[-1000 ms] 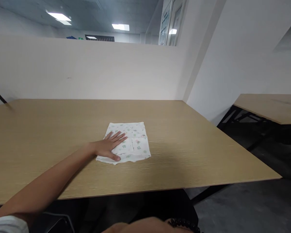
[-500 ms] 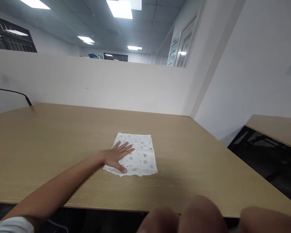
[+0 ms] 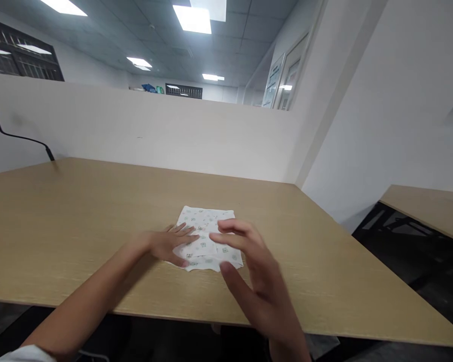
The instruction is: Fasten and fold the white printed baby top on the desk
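A small white cloth (image 3: 207, 262) printed with little green and pink figures lies roughly flat on the wooden table, with a folded layer on its upper face. Over its left edge rests my left hand (image 3: 171, 244), fingers spread. My right hand (image 3: 254, 269) hovers above the cloth's right side, thumb and fingers apart, with nothing between them. It hides the right edge of the cloth and is slightly blurred.
The table (image 3: 109, 201) is light wood, bounded at the back by a low white partition (image 3: 181, 136). A black cable (image 3: 22, 137) hangs at the far left. To the right stands another table (image 3: 426, 201), beyond a gap.
My right hand has come up from the bottom edge of the view to above the cloth, its fingers now apart. My left hand has slid a little left on the cloth.
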The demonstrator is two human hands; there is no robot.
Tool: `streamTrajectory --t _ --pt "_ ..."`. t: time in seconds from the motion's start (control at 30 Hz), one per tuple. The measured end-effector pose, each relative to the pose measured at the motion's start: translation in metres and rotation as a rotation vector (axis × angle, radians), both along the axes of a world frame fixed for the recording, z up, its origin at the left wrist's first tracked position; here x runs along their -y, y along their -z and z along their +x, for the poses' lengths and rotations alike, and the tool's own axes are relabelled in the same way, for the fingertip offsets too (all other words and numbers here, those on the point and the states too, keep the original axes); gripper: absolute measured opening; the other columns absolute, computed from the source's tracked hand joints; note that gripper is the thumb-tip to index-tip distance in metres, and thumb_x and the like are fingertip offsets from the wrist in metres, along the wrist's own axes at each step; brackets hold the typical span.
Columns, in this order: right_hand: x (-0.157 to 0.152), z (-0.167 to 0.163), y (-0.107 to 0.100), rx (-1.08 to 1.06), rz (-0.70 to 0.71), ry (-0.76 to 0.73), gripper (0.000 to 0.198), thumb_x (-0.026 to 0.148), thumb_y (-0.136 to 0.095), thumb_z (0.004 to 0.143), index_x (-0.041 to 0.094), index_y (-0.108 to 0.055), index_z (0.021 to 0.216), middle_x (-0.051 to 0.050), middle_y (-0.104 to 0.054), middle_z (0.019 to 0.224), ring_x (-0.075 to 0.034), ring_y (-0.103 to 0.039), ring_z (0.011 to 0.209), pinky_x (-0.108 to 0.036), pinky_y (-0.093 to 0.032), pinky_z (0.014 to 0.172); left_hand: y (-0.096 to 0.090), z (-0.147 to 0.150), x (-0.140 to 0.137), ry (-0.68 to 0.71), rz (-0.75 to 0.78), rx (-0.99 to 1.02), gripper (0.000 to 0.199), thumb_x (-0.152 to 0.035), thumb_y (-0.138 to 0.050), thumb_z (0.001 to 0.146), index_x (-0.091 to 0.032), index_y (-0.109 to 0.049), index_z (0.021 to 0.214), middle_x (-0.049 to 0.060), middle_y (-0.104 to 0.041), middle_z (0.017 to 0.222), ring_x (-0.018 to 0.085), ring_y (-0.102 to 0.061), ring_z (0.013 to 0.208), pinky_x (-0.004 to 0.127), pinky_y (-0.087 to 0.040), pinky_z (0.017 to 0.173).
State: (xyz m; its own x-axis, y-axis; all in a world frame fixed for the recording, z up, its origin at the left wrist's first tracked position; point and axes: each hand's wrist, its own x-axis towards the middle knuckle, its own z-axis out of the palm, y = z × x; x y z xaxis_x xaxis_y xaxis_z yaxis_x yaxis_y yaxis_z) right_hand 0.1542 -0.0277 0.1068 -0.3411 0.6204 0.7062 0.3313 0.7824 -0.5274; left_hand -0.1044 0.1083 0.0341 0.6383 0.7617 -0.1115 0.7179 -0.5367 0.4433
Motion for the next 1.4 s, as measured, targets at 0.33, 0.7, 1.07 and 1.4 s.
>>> streamTrajectory --t 0.33,0.7,1.07,1.4 --pt "-0.050 0.017 0.120 0.742 -0.272 0.241 0.060 0.043 -0.054 0.091 0.023 -0.040 0.145 -0.011 -0.039 0.149 -0.030 -0.032 0.139 -0.055 -0.029 0.112 0.038 -0.027 0.081 0.003 0.096 -0.007 0.084 -0.067 -0.051 0.084 -0.035 -0.013 0.152 0.005 -0.008 0.159 0.034 -0.001 0.145 0.058 -0.005 0.116" --pt "0.020 0.047 0.135 0.691 -0.188 0.121 0.072 0.018 -0.061 0.079 0.029 -0.037 0.146 -0.004 -0.050 0.142 -0.023 -0.048 0.125 -0.041 -0.042 0.106 0.045 -0.054 0.122 0.073 0.138 0.175 0.054 -0.032 -0.058 0.090 -0.038 -0.043 0.142 0.005 -0.047 0.141 0.029 -0.036 0.135 0.047 -0.033 0.112" --pt "0.015 0.067 0.148 0.497 -0.071 0.054 0.051 0.000 -0.046 0.080 0.028 -0.064 0.119 -0.006 -0.066 0.118 -0.022 -0.057 0.116 -0.041 -0.050 0.098 0.051 -0.063 0.133 0.020 0.025 0.311 0.030 -0.028 -0.046 0.094 -0.032 -0.060 0.119 0.005 -0.054 0.136 0.025 -0.047 0.126 0.038 -0.040 0.108" --pt "-0.032 0.052 0.114 -0.058 -0.531 0.032 0.031 0.041 -0.047 0.095 0.020 -0.063 0.111 -0.009 -0.069 0.108 -0.025 -0.064 0.101 -0.037 -0.052 0.088 0.031 -0.022 0.084 -0.459 -0.219 0.730 0.052 -0.062 -0.052 0.085 -0.015 -0.063 0.104 0.011 -0.069 0.104 0.029 -0.061 0.100 0.038 -0.052 0.086"
